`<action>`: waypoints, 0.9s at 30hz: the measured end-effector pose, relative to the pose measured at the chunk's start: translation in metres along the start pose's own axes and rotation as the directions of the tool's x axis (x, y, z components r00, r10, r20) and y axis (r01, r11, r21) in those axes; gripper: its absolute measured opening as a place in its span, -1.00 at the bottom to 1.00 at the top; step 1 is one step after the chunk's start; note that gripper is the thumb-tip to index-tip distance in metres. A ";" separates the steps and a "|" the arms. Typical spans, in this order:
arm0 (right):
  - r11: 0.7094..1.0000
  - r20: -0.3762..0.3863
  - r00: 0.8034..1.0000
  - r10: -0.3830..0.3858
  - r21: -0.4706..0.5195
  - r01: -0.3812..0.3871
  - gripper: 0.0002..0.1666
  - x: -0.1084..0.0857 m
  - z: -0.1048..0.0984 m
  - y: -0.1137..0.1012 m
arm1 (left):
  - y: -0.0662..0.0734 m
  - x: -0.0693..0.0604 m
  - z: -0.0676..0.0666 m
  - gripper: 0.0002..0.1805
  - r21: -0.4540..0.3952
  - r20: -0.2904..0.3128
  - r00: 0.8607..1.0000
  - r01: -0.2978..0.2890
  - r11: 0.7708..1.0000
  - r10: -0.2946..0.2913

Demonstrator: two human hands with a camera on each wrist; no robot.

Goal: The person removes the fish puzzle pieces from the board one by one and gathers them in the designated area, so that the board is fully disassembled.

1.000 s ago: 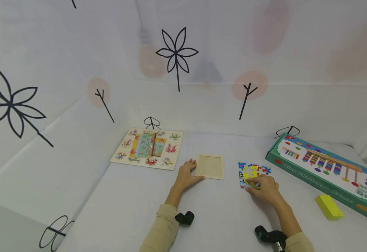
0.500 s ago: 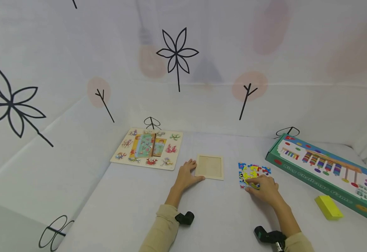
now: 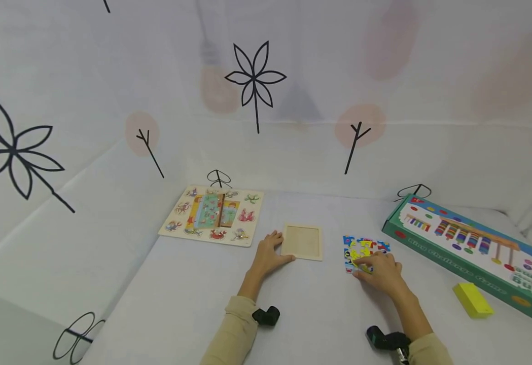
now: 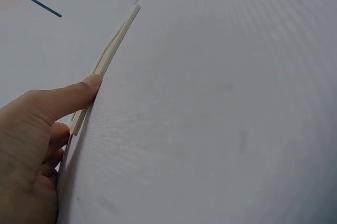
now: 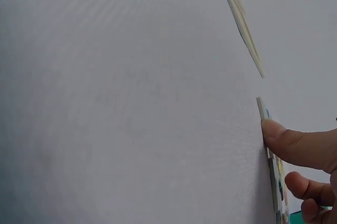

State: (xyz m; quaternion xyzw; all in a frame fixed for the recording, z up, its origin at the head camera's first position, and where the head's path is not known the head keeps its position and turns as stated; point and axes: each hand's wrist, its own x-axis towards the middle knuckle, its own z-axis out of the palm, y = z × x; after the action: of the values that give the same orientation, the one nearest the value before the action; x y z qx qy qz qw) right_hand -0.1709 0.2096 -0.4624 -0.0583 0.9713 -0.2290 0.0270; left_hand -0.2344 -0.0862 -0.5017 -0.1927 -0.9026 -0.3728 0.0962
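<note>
On the white cloth lies a shallow wooden puzzle tray [image 3: 302, 242], a square with a raised rim. My left hand [image 3: 267, 256] spans its near left corner, thumb against the front edge and fingers along the left side. In the left wrist view the thumb [image 4: 79, 97] touches the tray's thin edge. To the right lies a colourful jigsaw puzzle [image 3: 366, 246], blue, yellow and red. My right hand [image 3: 383, 274] pinches a puzzle piece at its near side, with curled fingers over it. The right wrist view has the thumb [image 5: 295, 142] on the puzzle's edge; the index fingertip is hidden there.
At the back left lies a wooden board with sea animals [image 3: 211, 215]. A long green Ring Challenge Game box [image 3: 471, 253] lies on the right, with a yellow block [image 3: 472, 300] before it. A printed white cloth wall [image 3: 302, 152] closes off the back.
Both hands keep their places at the tray and the puzzle. The whole head view has shifted slightly, moving the scene a little to the left.
</note>
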 end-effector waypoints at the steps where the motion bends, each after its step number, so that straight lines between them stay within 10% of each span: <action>1: 1.000 0.002 1.000 0.002 -0.002 -0.002 -0.61 0.000 0.000 0.000 | 0.000 0.000 0.000 -0.26 0.001 -0.001 1.000 -0.002 1.000 0.002; 21: 0.997 -0.107 0.994 0.019 0.075 -0.011 -0.41 -0.007 0.001 0.010 | 0.001 0.001 0.000 -0.23 0.019 0.020 1.000 0.014 1.000 -0.014; 27: 0.996 -0.201 0.979 -0.025 0.084 0.043 -0.51 -0.016 -0.018 0.013 | 0.004 -0.002 -0.005 -0.28 -0.099 0.014 0.998 0.056 0.993 -0.055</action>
State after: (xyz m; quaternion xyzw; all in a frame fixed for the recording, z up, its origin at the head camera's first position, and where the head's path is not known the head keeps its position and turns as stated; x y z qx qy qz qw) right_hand -0.1582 0.2311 -0.4517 -0.0505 0.9570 -0.2765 -0.0720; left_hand -0.2305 -0.0877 -0.4970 -0.1742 -0.8883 -0.4189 0.0711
